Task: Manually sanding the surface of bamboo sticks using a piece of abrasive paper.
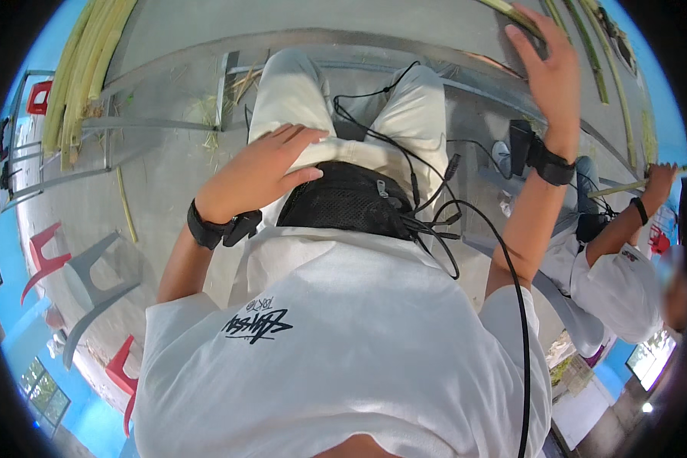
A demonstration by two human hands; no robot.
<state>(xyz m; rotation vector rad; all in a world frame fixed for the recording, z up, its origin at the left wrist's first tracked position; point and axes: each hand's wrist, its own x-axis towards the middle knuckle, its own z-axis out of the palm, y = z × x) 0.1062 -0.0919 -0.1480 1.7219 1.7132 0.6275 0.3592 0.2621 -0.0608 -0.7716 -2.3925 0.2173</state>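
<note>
My left hand [271,164] rests at the top of my lap, just above a black mesh waist pouch [343,200]. Its fingers are stretched out and nothing is in them. Reaching forward over the table at the upper right, my right hand [553,69] has its thumb and fingers loosely round a pale green stalk [504,8]. The near end of that stalk comes to the palm; its far end passes out of the picture at the top. Each wrist wears a black strapped device.
A bundle of yellow-green stalks [91,65] lies on the grey table [282,19] at the left; more stalks [588,46] lie right. Black cables [435,221] run from the pouch. A co-worker [618,275] sits right, holding a stalk. Red and grey stools [91,275] stand left.
</note>
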